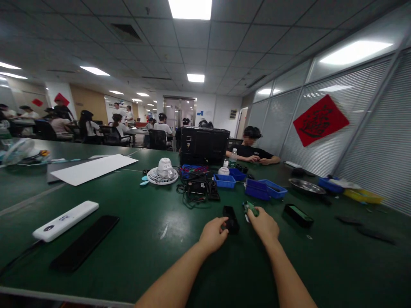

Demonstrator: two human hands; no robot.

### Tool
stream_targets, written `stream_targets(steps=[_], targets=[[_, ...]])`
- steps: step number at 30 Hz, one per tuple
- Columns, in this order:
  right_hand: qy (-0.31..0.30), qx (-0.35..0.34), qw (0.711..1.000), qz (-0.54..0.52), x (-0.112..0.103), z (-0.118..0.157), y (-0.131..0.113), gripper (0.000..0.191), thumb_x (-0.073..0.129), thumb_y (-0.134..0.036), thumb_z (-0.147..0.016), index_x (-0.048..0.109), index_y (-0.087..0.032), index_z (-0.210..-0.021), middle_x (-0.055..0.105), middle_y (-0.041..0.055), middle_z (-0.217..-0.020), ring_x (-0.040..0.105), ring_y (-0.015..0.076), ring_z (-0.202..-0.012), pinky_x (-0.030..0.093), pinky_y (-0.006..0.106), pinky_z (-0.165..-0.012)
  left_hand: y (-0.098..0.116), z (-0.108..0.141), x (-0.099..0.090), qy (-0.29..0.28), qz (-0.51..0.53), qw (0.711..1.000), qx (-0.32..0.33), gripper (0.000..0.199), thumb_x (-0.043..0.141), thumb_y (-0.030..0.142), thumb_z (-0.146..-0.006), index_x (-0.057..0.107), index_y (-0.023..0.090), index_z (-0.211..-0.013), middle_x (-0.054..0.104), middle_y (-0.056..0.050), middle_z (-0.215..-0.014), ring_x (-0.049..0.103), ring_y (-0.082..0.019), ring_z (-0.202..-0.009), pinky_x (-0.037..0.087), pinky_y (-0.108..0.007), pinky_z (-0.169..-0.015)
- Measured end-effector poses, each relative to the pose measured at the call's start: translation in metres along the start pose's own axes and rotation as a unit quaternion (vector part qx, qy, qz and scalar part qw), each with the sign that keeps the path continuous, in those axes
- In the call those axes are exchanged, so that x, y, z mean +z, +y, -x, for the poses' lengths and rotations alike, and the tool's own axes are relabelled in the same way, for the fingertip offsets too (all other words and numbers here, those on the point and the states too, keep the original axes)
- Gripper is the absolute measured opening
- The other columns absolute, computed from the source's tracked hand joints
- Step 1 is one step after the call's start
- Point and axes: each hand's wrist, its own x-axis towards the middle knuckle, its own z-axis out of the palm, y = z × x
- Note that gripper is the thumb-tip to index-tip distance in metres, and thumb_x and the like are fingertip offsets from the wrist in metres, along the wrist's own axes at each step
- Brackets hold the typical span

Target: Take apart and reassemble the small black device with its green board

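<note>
My left hand is closed on the near left side of a small black plastic housing that rests on the green table. Just to its right, my right hand pinches a small green circuit board between thumb and fingers, close above the tabletop. A pale piece shows under the board, too small to name. The board and the housing are apart. Further right lies a black case with a green face, which neither hand touches.
Beyond my hands are black cables with an adapter, a white fan part, blue bins and a metal dish. A black monitor-like panel stands behind. At left lie a white power strip and a black slab. A co-worker sits opposite.
</note>
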Motion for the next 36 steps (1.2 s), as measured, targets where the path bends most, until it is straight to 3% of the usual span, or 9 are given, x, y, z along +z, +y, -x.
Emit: stream_targets(steps=[2, 4, 9, 16, 36], targets=[[0.049, -0.030, 0.997, -0.054, 0.000, 0.007, -0.011, 0.046, 0.037, -0.051, -0.079, 0.056, -0.023, -0.111, 0.065, 0.0086, -0.095, 0.060, 0.0239, -0.088, 0.043, 0.031, -0.071, -0.002, 0.000, 0.001, 0.002, 0.006, 1.000, 0.003, 0.045, 0.048, 0.024, -0.075, 0.048, 0.024, -0.121, 0.058, 0.000, -0.098, 0.053, -0.011, -0.073, 0.042, -0.024, -0.076], [0.054, -0.055, 0.992, -0.095, 0.002, 0.015, -0.024, 0.042, 0.039, -0.049, -0.079, 0.057, -0.025, -0.109, 0.065, 0.0045, -0.090, 0.061, 0.0202, -0.083, 0.042, 0.027, -0.068, -0.004, -0.001, 0.002, 0.003, 0.011, 1.000, 0.007, 0.045, 0.048, 0.024, -0.075, 0.048, 0.024, -0.120, 0.059, 0.000, -0.097, 0.053, -0.011, -0.073, 0.042, -0.024, -0.076], [0.061, -0.108, 0.991, -0.059, 0.012, 0.032, -0.046, 0.038, 0.043, -0.046, -0.078, 0.058, -0.025, -0.106, 0.066, 0.0036, -0.090, 0.060, 0.0193, -0.084, 0.040, 0.026, -0.070, -0.003, 0.000, 0.003, 0.002, 0.011, 1.000, 0.002, 0.044, 0.049, 0.022, -0.074, 0.049, 0.024, -0.119, 0.060, 0.000, -0.097, 0.053, -0.011, -0.072, 0.042, -0.023, -0.073], [0.051, -0.115, 0.992, -0.001, 0.011, 0.040, -0.046, 0.038, 0.040, -0.043, -0.080, 0.055, -0.024, -0.109, 0.064, 0.0049, -0.099, 0.059, 0.0205, -0.090, 0.041, 0.028, -0.073, 0.000, 0.000, 0.003, -0.012, 0.003, 1.000, -0.023, 0.050, 0.048, 0.024, -0.076, 0.041, 0.022, -0.126, 0.061, 0.000, -0.101, 0.055, -0.011, -0.074, 0.043, -0.022, -0.075], [0.045, -0.164, 0.982, 0.078, 0.017, 0.046, -0.052, 0.035, 0.041, -0.039, -0.082, 0.055, -0.018, -0.105, 0.063, 0.0090, -0.097, 0.057, 0.0217, -0.091, 0.041, 0.029, -0.071, 0.008, 0.003, -0.004, -0.029, -0.035, 0.999, -0.008, 0.036, 0.048, 0.023, -0.076, 0.053, 0.021, -0.112, 0.061, -0.001, -0.096, 0.054, -0.013, -0.079, 0.040, -0.023, -0.076]])
